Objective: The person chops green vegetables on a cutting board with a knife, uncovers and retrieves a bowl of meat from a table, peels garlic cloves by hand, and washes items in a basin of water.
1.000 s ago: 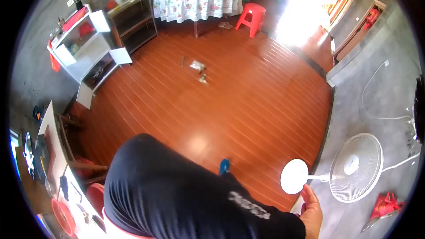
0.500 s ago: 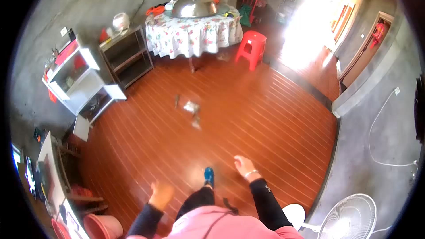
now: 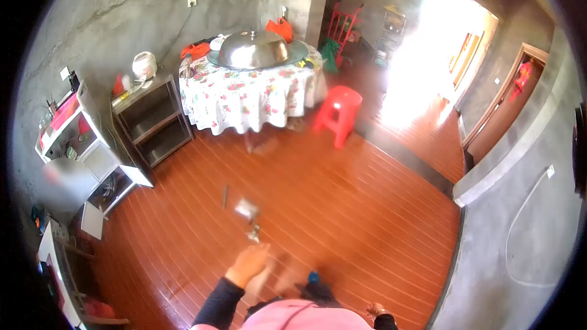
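My left hand [image 3: 249, 264] reaches forward at lower middle, its fingers stretched out and holding nothing that I can see. It appears nearest to a small, blurred silvery thing [image 3: 254, 232] on the floor. Beyond that lie a pale, shiny packet-like thing [image 3: 246, 209] and a thin dark stick-like thing [image 3: 225, 197]. My right hand [image 3: 374, 311] hangs low at the bottom edge, fingers loosely apart, with nothing visible in it. A blue shoe [image 3: 313, 277] shows between my hands.
A round table with a flowered cloth [image 3: 244, 104] bears a large metal dome cover [image 3: 252, 50]. Beside it stands a red plastic stool [image 3: 339, 113]. A metal shelf rack [image 3: 153, 119] and a white cabinet [image 3: 98, 162] with open doors line the left. A bright doorway [image 3: 422, 55] lies behind.
My left hand has swung forward and my right hand has dropped back. The things on the floor appear lower in view and closer. The standing fan has left the view.
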Tool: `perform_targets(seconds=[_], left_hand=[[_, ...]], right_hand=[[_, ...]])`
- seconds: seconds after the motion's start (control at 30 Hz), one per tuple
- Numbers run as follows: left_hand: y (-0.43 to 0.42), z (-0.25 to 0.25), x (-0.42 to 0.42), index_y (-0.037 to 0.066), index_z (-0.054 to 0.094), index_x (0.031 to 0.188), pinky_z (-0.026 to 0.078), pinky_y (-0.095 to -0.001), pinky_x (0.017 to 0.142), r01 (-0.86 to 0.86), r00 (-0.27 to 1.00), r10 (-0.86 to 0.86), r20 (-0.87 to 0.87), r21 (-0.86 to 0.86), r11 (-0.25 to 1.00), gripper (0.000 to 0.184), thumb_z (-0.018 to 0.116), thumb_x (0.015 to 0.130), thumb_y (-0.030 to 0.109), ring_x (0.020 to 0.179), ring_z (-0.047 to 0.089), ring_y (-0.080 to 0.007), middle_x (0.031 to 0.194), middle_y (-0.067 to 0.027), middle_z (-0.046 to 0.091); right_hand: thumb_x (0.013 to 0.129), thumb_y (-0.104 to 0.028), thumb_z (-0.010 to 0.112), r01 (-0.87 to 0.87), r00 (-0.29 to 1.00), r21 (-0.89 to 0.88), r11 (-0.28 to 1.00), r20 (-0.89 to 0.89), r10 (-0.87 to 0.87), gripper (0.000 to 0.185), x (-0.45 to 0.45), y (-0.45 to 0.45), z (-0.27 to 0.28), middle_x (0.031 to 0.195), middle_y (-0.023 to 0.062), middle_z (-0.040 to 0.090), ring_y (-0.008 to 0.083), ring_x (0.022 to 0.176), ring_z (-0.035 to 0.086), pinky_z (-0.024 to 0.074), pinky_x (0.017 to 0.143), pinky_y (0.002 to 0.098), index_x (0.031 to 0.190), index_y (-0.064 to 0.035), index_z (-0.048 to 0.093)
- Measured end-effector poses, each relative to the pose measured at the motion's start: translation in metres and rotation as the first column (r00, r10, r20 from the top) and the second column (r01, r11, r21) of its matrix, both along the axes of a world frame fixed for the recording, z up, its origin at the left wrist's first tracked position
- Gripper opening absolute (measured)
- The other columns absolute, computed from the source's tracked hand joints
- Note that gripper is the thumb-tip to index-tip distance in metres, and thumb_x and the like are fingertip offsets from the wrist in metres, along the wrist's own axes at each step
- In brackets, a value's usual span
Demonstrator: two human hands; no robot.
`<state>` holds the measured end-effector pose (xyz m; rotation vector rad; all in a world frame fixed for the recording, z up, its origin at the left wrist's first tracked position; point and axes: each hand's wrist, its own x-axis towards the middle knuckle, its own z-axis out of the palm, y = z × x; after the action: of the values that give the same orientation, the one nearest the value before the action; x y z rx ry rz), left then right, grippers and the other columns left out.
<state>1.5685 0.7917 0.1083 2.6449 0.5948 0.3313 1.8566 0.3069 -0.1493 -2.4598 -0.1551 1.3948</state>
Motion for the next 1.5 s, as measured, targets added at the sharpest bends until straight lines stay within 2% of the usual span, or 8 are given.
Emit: perform_targets(seconds=[0.37,0.57,0.6,0.73,1.13,1.3,1.4,1.5], left_hand=[[0.103,-0.062,0.166,0.001,0.058,0.081,0.044,-0.0454,0.06,-0.156,0.969,0.116,-0.216,-0.177,0.972,0.024,0.043,0.08,0.019,0.069,0.057,-0.0379,0.075,-0.0222,0.058],[0.178,-0.03,0.211,0.001,0.057,0.077,0.044,-0.0437,0.06,-0.25,0.966,0.229,-0.121,-0.21,0.945,0.022,0.043,0.079,0.018,0.07,0.056,-0.0371,0.077,-0.0208,0.059],[0.192,-0.043,0.211,0.001,0.058,0.079,0.044,-0.0439,0.06,-0.273,0.956,0.247,-0.16,-0.163,0.948,0.022,0.044,0.078,0.018,0.071,0.057,-0.0365,0.078,-0.0205,0.059],[0.249,-0.065,0.219,0.001,0.06,0.079,0.045,-0.0435,0.063,-0.41,0.869,0.306,-0.389,-0.219,0.885,0.022,0.046,0.077,0.018,0.074,0.058,-0.0348,0.079,-0.0199,0.059],[0.523,-0.031,0.273,0.002,0.058,0.079,0.046,-0.041,0.062,-0.377,0.838,0.299,-0.456,-0.088,0.922,0.022,0.047,0.073,0.02,0.074,0.059,-0.0311,0.077,-0.018,0.06],[0.601,-0.085,0.298,0.003,0.06,0.077,0.045,-0.04,0.062,-0.407,0.908,0.396,-0.14,-0.06,0.911,0.019,0.053,0.072,0.02,0.073,0.057,-0.0314,0.078,-0.0175,0.059],[0.629,-0.096,0.309,0.003,0.058,0.081,0.045,-0.0406,0.061,-0.337,0.924,0.318,0.21,0.059,0.94,0.021,0.053,0.071,0.02,0.072,0.057,-0.0313,0.076,-0.0166,0.059],[0.648,-0.123,0.298,0.003,0.056,0.094,0.045,-0.0417,0.067,-0.379,0.915,0.36,-0.182,-0.08,0.922,0.028,0.054,0.071,0.018,0.078,0.056,-0.0327,0.082,-0.0191,0.058]], right_hand=[[0.079,-0.024,0.046,-0.455,0.889,-0.254,0.854,-0.064,0.454,0.02,0.242,0.201,0.035,0.075,0.0136,0.057,0.0281,0.069,0.055,0.0445,0.06,0.0389,0.084,-0.007,0.054],[0.078,-0.025,0.051,-0.78,0.583,-0.028,0.625,0.331,0.742,0.026,0.363,0.451,0.035,0.099,0.021,0.053,0.0354,0.093,0.05,0.0428,0.077,0.0445,0.093,-0.0046,0.054],[0.076,-0.027,0.053,-0.943,0.2,-0.172,0.286,0.393,0.897,0.028,0.386,0.51,-0.018,0.1,0.0201,0.054,0.0345,0.094,0.052,0.0434,0.078,0.0415,0.094,-0.0064,0.056],[0.077,-0.025,0.055,-0.787,0.593,0.287,0.546,0.595,0.542,0.028,0.348,0.708,0.112,0.093,0.0131,0.06,0.0269,0.086,0.059,0.0471,0.074,0.0347,0.1,-0.0092,0.057],[0.076,-0.018,0.057,-0.795,0.6,0.555,0.244,0.661,0.449,0.022,0.332,1.027,0.263,0.081,0.0139,0.062,0.0249,0.074,0.061,0.0482,0.064,0.0328,0.096,-0.0073,0.058],[0.078,-0.015,0.055,-0.717,0.694,0.625,0.308,0.604,0.391,0.019,0.373,1.143,0.299,0.071,0.01,0.062,0.0179,0.066,0.061,0.0469,0.059,0.0287,0.094,-0.0061,0.059],[0.078,-0.013,0.054,-0.839,0.541,0.544,0.026,0.828,0.144,0.015,0.401,1.224,0.311,0.064,0.0129,0.06,0.0201,0.057,0.06,0.0464,0.053,0.0288,0.09,-0.0054,0.059],[0.077,-0.013,0.054,-0.776,0.623,0.626,0.069,0.747,0.232,0.013,0.422,1.305,0.345,0.069,0.0134,0.061,0.0247,0.061,0.06,0.0467,0.056,0.031,0.087,-0.0058,0.059]])
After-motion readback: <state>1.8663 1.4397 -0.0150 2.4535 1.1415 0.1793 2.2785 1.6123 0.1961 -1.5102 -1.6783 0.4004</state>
